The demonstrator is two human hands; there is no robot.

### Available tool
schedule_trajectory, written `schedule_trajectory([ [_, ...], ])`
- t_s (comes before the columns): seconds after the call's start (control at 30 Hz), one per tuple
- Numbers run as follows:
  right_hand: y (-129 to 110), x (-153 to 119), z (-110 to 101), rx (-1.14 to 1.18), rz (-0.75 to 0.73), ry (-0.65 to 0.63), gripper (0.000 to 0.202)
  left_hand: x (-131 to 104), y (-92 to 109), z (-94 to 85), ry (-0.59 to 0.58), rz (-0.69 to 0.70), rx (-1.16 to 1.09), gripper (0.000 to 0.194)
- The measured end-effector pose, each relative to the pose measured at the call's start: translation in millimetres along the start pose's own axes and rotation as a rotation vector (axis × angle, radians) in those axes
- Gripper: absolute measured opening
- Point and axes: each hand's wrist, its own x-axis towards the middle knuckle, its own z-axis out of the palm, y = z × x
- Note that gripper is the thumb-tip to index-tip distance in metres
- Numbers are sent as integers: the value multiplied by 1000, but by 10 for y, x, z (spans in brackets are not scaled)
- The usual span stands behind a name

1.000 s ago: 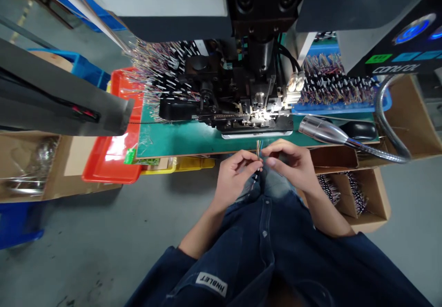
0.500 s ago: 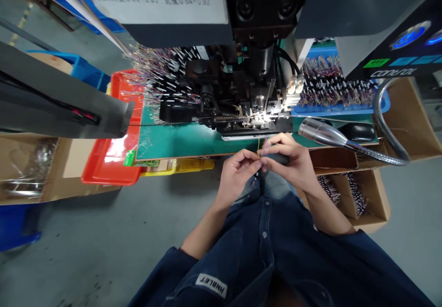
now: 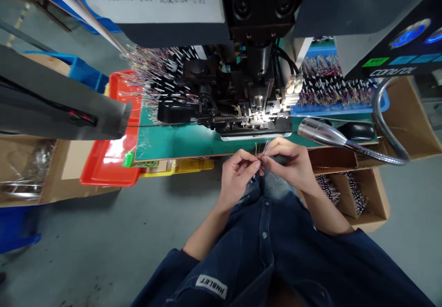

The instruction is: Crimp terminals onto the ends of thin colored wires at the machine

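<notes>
R hand (image 3: pixel 292 162) has come in vs. 1 sec ago, thumb now right up by the L hand (image 3: pixel 237 173); the wires (image 3: pixel 266 147), bunched together then, are now split, w/ a yellow wire (image 3: pixel 256 148) standing off to the L of the rest. L fingers: thumb & forefinger pinched tight on the wires approx. at their middle. R fingers: thumb & forefinger nearly closed, w/ the coloured ends btwn them; exact contact too small to tell. Wires are held up in front of the person, just off the near edge of the green table (image 3: pixel 172 142), ends pointing twd the machine (image 3: pixel 258 63), whose lit working area is a bit beyond. Lower ends hang below the hands, blurred.

On the table, R side: blue tray (image 3: pixel 381 99) w/ more wire bundles, & nearer, a metal gooseneck lamp (image 3: pixel 321 131) aimed L. Far L: another pile of wire bundles (image 3: pixel 165 74), plus a red tray (image 3: pixel 108 173) partly under the table's L end. Low R, by the person's R arm: cardboard box (image 3: pixel 375 217), divided, w/ bundles inside.
</notes>
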Motion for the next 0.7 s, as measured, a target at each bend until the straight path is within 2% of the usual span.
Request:
schedule_trajectory([
  [0.13,-51,31,-1,-31,37,-7,20,-1,22,39,44,-4,32,37],
  [0.2,-62,44,2,-31,42,-13,25,3,32,41,31,-15,52,38],
  [0.3,-45,53,13,-5,38,-6,22,12,40,23,-18,-14,78,36],
  [0.43,-13,57,17,-4,56,15,16,38,60,2,-22,-12,51,35],
  [0.57,-31,61,-2,-3,73,-30,20,63,87,-1,-3,-37,21,39],
  [0.7,-72,66,-11,-33,22,-43,26,63,82,-12,-11,-32,60,37],
])
